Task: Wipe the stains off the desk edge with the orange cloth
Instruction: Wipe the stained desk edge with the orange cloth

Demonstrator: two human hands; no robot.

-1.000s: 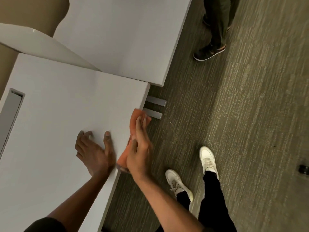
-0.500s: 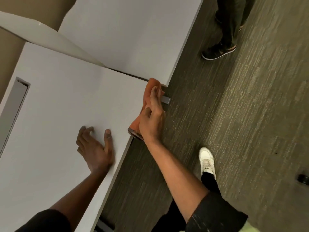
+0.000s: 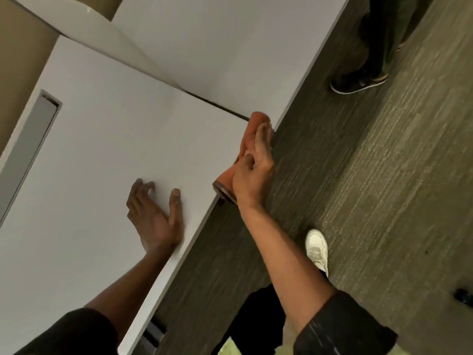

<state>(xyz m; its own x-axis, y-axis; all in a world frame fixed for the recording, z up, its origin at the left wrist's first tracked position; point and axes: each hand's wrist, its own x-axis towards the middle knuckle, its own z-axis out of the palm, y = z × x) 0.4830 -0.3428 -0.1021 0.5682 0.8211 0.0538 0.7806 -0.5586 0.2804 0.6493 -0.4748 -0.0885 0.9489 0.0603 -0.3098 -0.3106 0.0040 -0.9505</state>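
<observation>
Right hand [image 3: 252, 179] is pressing the orange cloth [image 3: 249, 139] against the desk edge [image 3: 194, 233], near the far corner of the white desk [image 3: 102, 155]. Fingers [image 3: 261, 139] are lying extended along the cloth, thumb curling in at the near side, so the hand is gripping the cloth and pinning it flat to the edge. Cloth is folded, running lengthwise along the edge; its far end is sitting right at the corner where this desk meets the neighbouring white desk [image 3: 230, 47], its near end is sticking out below the wrist, darker underside showing there.

Left hand [image 3: 153, 213] is resting palm down on the desktop, just beside the edge, fingers spread and slightly bent, holding nothing. It is sitting apart from the cloth, nearer the person.

A grey recessed slot [image 3: 28, 149] is sitting in the desktop at the left side. A dark seam is running between the two desks. Stains on the edge are too small to make out.

Floor is dark striped carpet [image 3: 371, 201]. Person's white sneaker [image 3: 317, 248] is standing on it right of the right forearm, black trouser leg below. Another person's dark shoe [image 3: 358, 82] and dark trouser leg are showing at the top right, well apart from the hands. A small dark object [image 3: 463, 297] is lying on the carpet at the right border, unclear what it is.
</observation>
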